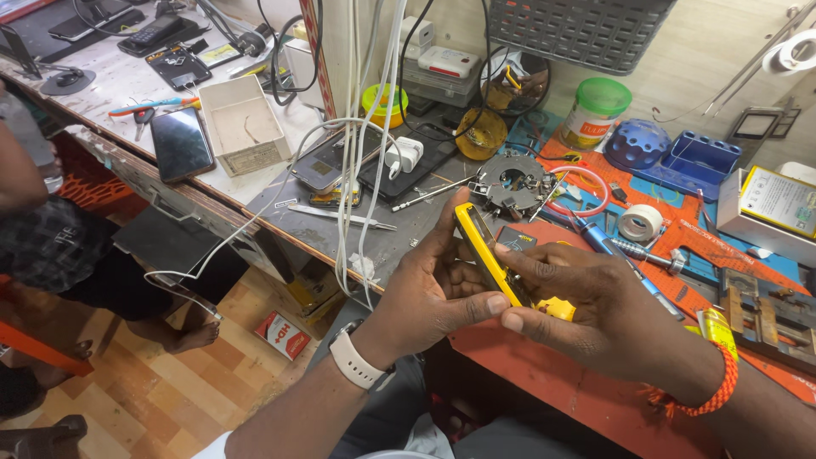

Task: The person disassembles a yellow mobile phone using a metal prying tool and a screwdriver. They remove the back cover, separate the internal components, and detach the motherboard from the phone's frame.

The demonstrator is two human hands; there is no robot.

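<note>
Both my hands hold a thin yellow-cased phone [481,248] edge-on above the front of the workbench. My left hand [425,293], with a white watch on its wrist, cups the phone's back, its thumb pressed at the lower end. My right hand [595,297], wearing an orange thread band, grips the phone from the right, its fingers laid along the yellow edge. A small yellow part [554,308] shows between my thumbs.
A red work mat [595,374] lies under my hands. Behind are a roll of white tape [640,222], a blue screwdriver [595,240], tweezers [348,218], a round metal holder [512,182], hanging white cables [361,127], a dark phone [181,144] and an open white box [241,123]. Another person sits at left [51,246].
</note>
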